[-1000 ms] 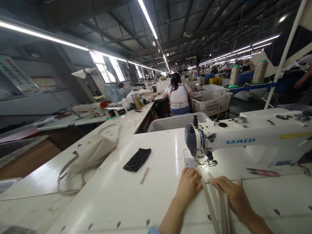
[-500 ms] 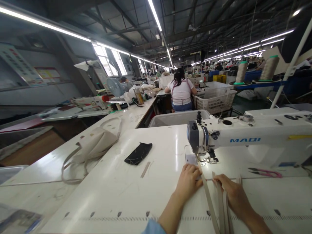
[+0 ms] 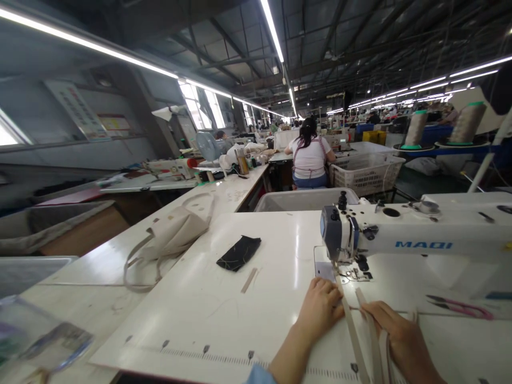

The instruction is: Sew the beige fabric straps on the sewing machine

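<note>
place: garment factory floor | evidence: industrial sewing machine (image 3: 400,240) on white worktable (image 3: 248,314), large thread cones (image 3: 466,122), long rows of sewing stations, seated worker (image 3: 310,160) at a station, plastic baskets (image 3: 366,173), fluorescent strip lights (image 3: 274,32) under open roof

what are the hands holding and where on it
Long beige webbing strap, pressed flat by left hand and right hand just before the foot of the white sewing machine.

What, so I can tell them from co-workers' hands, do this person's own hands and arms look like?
The left hand and right hand are bare: no gloves, no watch or bracelet at either wrist. The left forearm is bare up to a light blue sleeve at the picture's bottom edge; the right forearm is bare as far as it shows.
</note>
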Available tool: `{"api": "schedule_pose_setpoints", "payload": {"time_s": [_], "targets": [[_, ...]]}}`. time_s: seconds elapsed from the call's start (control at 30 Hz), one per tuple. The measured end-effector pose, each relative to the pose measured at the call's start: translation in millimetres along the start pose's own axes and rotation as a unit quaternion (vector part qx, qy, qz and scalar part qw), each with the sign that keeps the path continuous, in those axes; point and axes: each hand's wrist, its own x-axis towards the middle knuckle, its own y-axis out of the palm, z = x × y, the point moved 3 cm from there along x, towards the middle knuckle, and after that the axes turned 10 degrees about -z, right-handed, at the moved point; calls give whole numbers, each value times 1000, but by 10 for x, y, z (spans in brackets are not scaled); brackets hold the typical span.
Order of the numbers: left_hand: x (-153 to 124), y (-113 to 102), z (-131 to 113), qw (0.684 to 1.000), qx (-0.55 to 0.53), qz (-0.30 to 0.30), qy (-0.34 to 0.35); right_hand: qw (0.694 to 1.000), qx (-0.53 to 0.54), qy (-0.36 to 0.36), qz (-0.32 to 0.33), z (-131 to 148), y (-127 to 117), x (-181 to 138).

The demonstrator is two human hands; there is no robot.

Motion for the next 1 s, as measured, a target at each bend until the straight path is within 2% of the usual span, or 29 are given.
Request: {"api": "schedule_pose_setpoints", "payload": {"time_s": [0.37, 0.63, 0.83, 1.0], "targets": [[-49, 23, -2, 1000, -1, 17, -5, 997, -11, 39, -66, 17, 70, -109], [-55, 55, 20, 1000, -8, 9, -4, 998, -15, 24, -58, -48, 79, -118], [-32, 47, 16, 1000, 0, 14, 2, 998, -23, -32, -53, -53, 23, -68], [14, 0, -4, 1000, -7, -3, 1, 999, -15, -19, -39, 29, -43, 10]]}}
